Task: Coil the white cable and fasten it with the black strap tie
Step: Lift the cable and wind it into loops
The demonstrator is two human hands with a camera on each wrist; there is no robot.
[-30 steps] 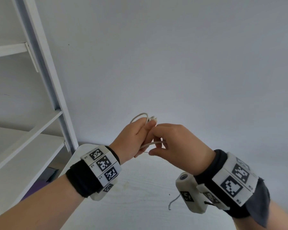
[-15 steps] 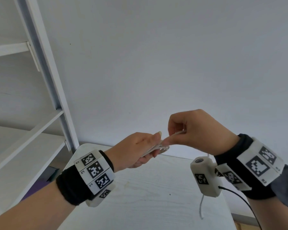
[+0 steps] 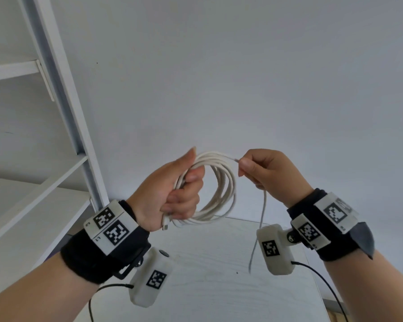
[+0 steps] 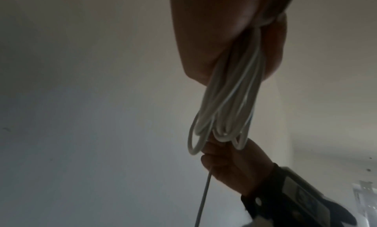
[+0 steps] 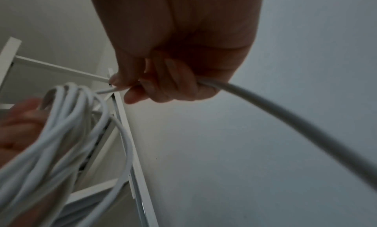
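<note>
My left hand has its grip curled round several loops of the white cable, held up above the desk. My right hand pinches the cable's loose length just beside the coil, the tail hanging down.

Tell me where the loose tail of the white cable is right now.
In the head view the loose tail hangs from the right hand, right of the coil that the left hand grips, over the white table.

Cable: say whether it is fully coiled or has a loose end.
Partly coiled: the left hand grips the cable loops; a tail hangs from the right hand.
</note>
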